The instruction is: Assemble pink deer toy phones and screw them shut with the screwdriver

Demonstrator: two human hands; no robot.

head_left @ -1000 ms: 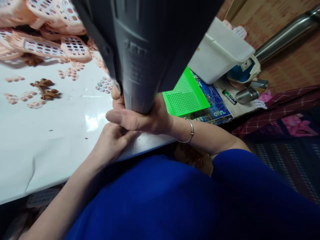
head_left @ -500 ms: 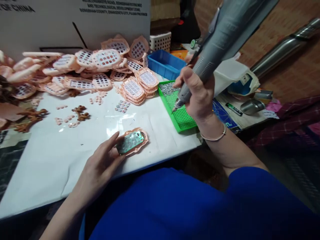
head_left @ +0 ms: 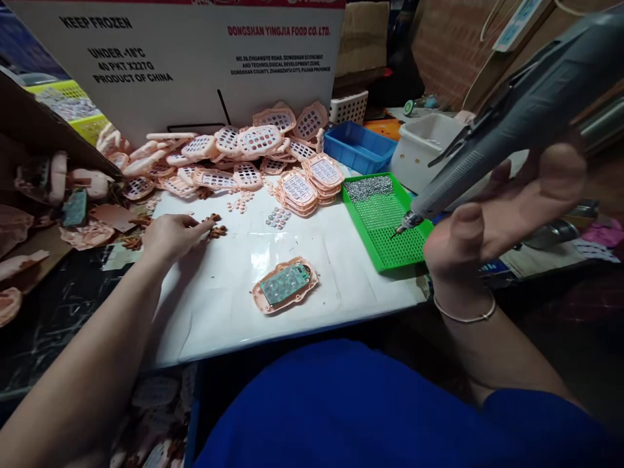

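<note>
My left hand (head_left: 170,237) reaches over the left part of the white table, its fingertips closed at a small brown piece (head_left: 217,227). A pink shell with a green circuit board (head_left: 285,283) lies open side up near the table's front, touched by neither hand. On the right, my right hand (head_left: 507,214) is raised beside a grey power screwdriver (head_left: 492,136), fingers spread around its far side. The tool's tip points down over the green tray (head_left: 377,260), which holds small metal screws (head_left: 368,188) at its back.
Pink perforated shells (head_left: 258,140) are heaped along the back, with stacked ones (head_left: 297,192) beside the tray. Small round buttons (head_left: 278,218) lie in front. Behind the tray stand a blue bin (head_left: 361,149) and a white bin (head_left: 424,146). More shells lie far left.
My left hand has let go of the shell with the board and moved left to the brown piece. The grip of my right hand around the screwdriver has loosened. The view has shifted.
</note>
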